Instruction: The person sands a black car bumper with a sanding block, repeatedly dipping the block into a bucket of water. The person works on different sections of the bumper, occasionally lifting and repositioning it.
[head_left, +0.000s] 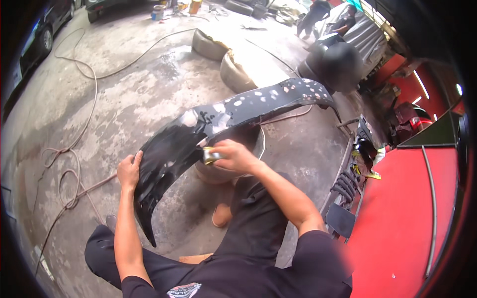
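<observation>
A long, curved black car bumper (169,141) lies slantwise in front of me, dotted with pale patches toward its far right end. My left hand (129,171) grips its left edge, with the thumb on top and the fingers partly hidden. In my right hand (233,156) is a small rounded yellow and silver piece (211,155), held at the bumper's near edge; its exact kind is unclear. Under the middle of the bumper stands a round support (218,174), mostly covered by the panel and my arm.
A long hose (92,74) loops over the stained concrete floor at left. Beyond the bumper lie two worn tyres (211,44). A red panel (397,208) and a cluttered rack (348,184) stand at right. Two people (318,17) are at the back.
</observation>
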`<state>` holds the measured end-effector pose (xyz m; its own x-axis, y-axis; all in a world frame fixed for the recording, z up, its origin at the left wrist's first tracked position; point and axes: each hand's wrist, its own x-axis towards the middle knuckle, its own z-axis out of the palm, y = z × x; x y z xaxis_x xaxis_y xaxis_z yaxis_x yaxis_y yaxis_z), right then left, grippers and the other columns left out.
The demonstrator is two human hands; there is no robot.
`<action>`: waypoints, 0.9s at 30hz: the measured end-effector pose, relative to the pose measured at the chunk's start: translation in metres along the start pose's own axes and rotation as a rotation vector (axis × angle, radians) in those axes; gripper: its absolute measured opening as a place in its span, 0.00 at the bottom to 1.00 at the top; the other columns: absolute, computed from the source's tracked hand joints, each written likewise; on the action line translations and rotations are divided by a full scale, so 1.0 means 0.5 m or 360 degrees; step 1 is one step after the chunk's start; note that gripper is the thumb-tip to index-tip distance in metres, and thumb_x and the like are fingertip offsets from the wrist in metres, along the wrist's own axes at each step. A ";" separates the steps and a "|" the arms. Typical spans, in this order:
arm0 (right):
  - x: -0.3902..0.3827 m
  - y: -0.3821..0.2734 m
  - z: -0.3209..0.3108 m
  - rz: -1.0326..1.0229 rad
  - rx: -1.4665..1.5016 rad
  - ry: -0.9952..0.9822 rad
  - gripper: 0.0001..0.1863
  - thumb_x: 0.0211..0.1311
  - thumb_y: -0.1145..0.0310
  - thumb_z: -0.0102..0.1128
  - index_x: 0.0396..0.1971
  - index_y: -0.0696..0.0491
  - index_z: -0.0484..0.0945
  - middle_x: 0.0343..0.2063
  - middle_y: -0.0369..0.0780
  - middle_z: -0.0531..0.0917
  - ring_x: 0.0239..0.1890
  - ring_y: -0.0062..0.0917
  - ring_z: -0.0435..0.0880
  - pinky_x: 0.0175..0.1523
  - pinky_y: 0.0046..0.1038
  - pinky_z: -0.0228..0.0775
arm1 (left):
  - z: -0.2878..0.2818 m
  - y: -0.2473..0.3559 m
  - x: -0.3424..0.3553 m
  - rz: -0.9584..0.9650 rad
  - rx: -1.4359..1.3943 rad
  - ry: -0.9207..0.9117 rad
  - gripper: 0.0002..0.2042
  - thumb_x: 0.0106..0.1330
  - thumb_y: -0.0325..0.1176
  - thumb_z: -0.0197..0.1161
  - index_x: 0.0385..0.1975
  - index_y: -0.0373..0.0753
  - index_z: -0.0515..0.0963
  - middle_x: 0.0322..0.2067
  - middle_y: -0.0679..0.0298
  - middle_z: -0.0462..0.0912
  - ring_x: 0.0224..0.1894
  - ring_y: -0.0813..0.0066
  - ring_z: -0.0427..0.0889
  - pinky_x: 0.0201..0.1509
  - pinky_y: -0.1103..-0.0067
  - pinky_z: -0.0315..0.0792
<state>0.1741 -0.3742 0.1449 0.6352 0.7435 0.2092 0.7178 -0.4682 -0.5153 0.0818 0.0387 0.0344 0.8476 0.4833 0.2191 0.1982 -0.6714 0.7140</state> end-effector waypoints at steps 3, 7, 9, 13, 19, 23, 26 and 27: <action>-0.033 0.094 -0.053 0.0649 0.0043 -0.0397 0.27 0.60 0.60 0.77 0.59 0.52 0.88 0.52 0.48 0.90 0.55 0.44 0.89 0.62 0.42 0.80 | -0.001 -0.016 0.001 -0.0082 0.0095 -0.0066 0.36 0.76 0.67 0.61 0.26 0.32 0.80 0.24 0.41 0.79 0.29 0.43 0.79 0.36 0.56 0.70; -0.055 0.239 0.038 0.0910 -0.0110 -0.0690 0.26 0.62 0.56 0.76 0.57 0.53 0.89 0.53 0.49 0.91 0.57 0.45 0.90 0.62 0.44 0.81 | -0.008 0.000 -0.005 -0.0064 0.0087 -0.0048 0.36 0.77 0.67 0.60 0.28 0.32 0.81 0.23 0.43 0.78 0.27 0.48 0.79 0.36 0.58 0.70; -0.027 0.304 0.095 0.0932 -0.0310 -0.0810 0.25 0.62 0.55 0.75 0.55 0.53 0.90 0.52 0.50 0.91 0.58 0.45 0.90 0.62 0.44 0.81 | -0.015 -0.001 -0.006 -0.0058 0.0064 -0.0005 0.35 0.77 0.66 0.61 0.29 0.33 0.82 0.23 0.44 0.79 0.28 0.48 0.80 0.37 0.58 0.71; 0.055 0.362 0.188 0.0982 -0.0805 -0.1168 0.22 0.63 0.56 0.73 0.52 0.53 0.92 0.49 0.50 0.92 0.56 0.45 0.90 0.62 0.43 0.81 | -0.027 0.005 -0.018 -0.0074 0.0101 0.0027 0.34 0.77 0.66 0.61 0.28 0.34 0.82 0.24 0.44 0.79 0.28 0.48 0.80 0.36 0.59 0.71; 0.038 0.383 0.266 0.0892 -0.0746 -0.1346 0.22 0.63 0.56 0.72 0.52 0.53 0.92 0.50 0.50 0.92 0.57 0.45 0.90 0.63 0.43 0.81 | -0.019 -0.005 -0.031 -0.0095 0.0076 -0.0020 0.36 0.77 0.68 0.58 0.31 0.33 0.83 0.26 0.44 0.82 0.31 0.45 0.82 0.39 0.57 0.72; 0.009 0.369 0.198 0.0820 -0.0594 -0.1317 0.21 0.63 0.56 0.72 0.51 0.53 0.92 0.50 0.50 0.92 0.57 0.45 0.90 0.63 0.42 0.81 | 0.014 0.031 -0.027 -0.0207 0.0003 -0.0167 0.34 0.77 0.68 0.57 0.30 0.35 0.82 0.30 0.41 0.84 0.38 0.35 0.83 0.44 0.53 0.73; 0.096 0.142 0.091 0.0852 -0.0470 -0.0948 0.22 0.64 0.56 0.71 0.54 0.52 0.91 0.51 0.49 0.92 0.57 0.44 0.90 0.63 0.42 0.81 | -0.044 -0.031 -0.022 -0.0211 0.0147 -0.0044 0.36 0.79 0.68 0.56 0.30 0.33 0.81 0.25 0.45 0.79 0.30 0.49 0.79 0.39 0.58 0.71; 0.062 0.159 0.037 0.0756 -0.0389 -0.0877 0.25 0.63 0.56 0.74 0.58 0.51 0.90 0.52 0.48 0.92 0.54 0.44 0.91 0.60 0.43 0.83 | -0.018 -0.015 -0.018 -0.0159 0.0090 -0.0042 0.36 0.79 0.68 0.56 0.28 0.33 0.79 0.23 0.47 0.76 0.28 0.51 0.76 0.38 0.57 0.70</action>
<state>0.2456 -0.3793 0.0950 0.7032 0.5368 -0.4663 0.4867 -0.8414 -0.2347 0.0683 0.0442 0.0330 0.8348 0.5347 0.1307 0.3092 -0.6519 0.6924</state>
